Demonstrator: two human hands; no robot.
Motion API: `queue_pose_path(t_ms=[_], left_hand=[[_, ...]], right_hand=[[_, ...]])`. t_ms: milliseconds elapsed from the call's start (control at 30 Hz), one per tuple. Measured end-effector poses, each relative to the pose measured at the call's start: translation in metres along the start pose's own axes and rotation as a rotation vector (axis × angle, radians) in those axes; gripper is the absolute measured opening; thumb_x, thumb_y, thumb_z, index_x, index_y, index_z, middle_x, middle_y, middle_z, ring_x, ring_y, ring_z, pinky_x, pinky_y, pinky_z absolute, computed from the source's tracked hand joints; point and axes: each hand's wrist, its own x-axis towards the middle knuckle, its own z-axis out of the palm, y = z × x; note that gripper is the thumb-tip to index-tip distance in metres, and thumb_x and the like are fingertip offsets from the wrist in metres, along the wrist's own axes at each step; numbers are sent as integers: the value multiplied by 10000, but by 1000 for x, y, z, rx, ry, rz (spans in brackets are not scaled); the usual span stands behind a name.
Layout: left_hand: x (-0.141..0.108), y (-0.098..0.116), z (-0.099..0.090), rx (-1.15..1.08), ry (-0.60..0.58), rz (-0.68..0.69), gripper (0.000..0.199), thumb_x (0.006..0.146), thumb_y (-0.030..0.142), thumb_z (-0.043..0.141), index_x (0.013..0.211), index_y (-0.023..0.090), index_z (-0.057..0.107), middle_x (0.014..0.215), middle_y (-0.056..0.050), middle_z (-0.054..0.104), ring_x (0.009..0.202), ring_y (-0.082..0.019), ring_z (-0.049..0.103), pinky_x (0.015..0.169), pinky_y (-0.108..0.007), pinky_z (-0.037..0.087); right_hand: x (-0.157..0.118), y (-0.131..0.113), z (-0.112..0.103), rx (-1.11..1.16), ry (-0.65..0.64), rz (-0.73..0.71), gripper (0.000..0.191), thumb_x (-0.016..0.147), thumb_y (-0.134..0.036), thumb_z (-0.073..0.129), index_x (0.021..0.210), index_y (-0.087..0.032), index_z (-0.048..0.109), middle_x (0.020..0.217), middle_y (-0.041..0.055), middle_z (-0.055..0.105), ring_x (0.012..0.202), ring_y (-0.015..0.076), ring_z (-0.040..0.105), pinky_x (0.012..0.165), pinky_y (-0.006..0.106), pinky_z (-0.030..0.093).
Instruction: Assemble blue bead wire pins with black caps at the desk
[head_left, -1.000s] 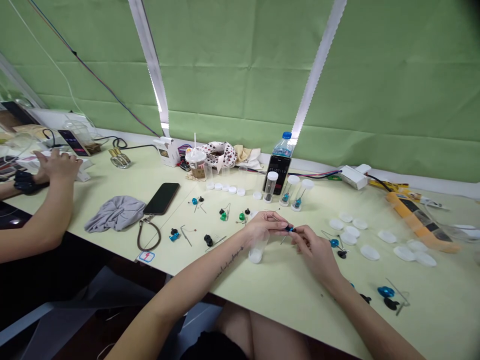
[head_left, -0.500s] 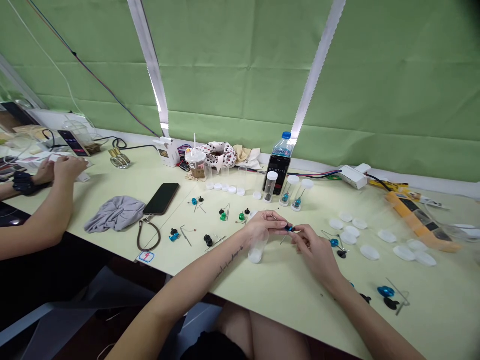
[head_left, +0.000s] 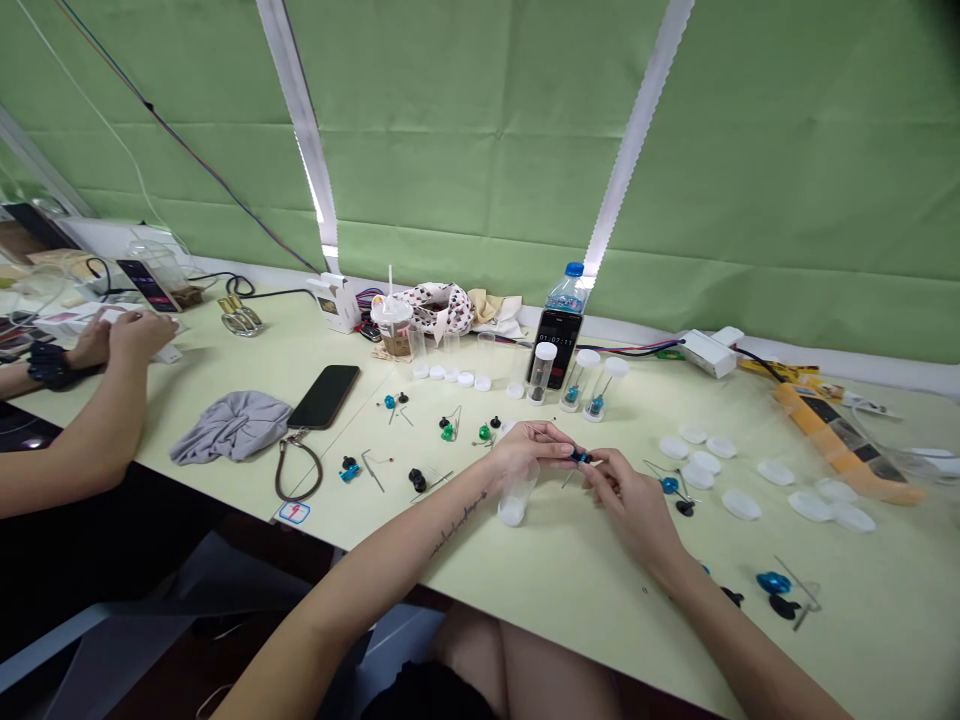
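Note:
Over the table, my left hand (head_left: 534, 448) is closed, pinching a small blue-and-black part (head_left: 579, 456) between thumb and fingers. The fingertips of my right hand (head_left: 624, 490) close on the same part from the other side. Its exact kind is too small to make out, being partly covered by fingers. Beside my left wrist is a clear plastic tube with a white end (head_left: 513, 512). A blue piece (head_left: 669, 485) lies to the right of my right hand, with a black disc-like piece (head_left: 685, 508) and thin metal keys by it.
Capped clear tubes (head_left: 589, 358) holding parts stand before a propped phone (head_left: 553, 345) and a bottle (head_left: 568, 290). White lids (head_left: 741, 505) lie at right. Green pieces (head_left: 448, 432) and a dark phone (head_left: 324, 396) lie left. A co-worker's hands (head_left: 124, 340) work at far left.

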Motion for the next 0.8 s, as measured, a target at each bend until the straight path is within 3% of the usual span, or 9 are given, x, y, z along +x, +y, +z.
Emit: queue_pose_path(t_ms=[400, 633, 800], left_hand=[[0, 3, 0, 41, 13, 26, 394, 508, 281, 855, 784, 76, 661, 847, -120, 714, 788, -191, 681, 865, -374, 496], [5, 0, -3, 37, -9, 19, 440, 490, 285, 859, 831, 85, 667, 881, -110, 704, 834, -179, 661, 885, -358, 462], [9, -2, -5, 124, 45, -21, 413, 425, 277, 872, 717, 85, 653, 793, -77, 695, 762, -155, 635, 851, -338, 443]], right_hand=[[-2, -6, -2, 5, -36, -4, 280, 923, -496, 356, 985, -250, 475, 752, 8, 669, 615, 180, 634, 624, 305, 478], [-2, -7, -2, 24, 37, -34, 260, 903, -489, 415, 973, -244, 467, 695, -3, 637, 570, 163, 587, 569, 276, 463], [-2, -5, 1, -46, 84, -101, 256, 899, -487, 433, 909, -238, 490, 701, -2, 646, 560, 148, 588, 547, 262, 457]])
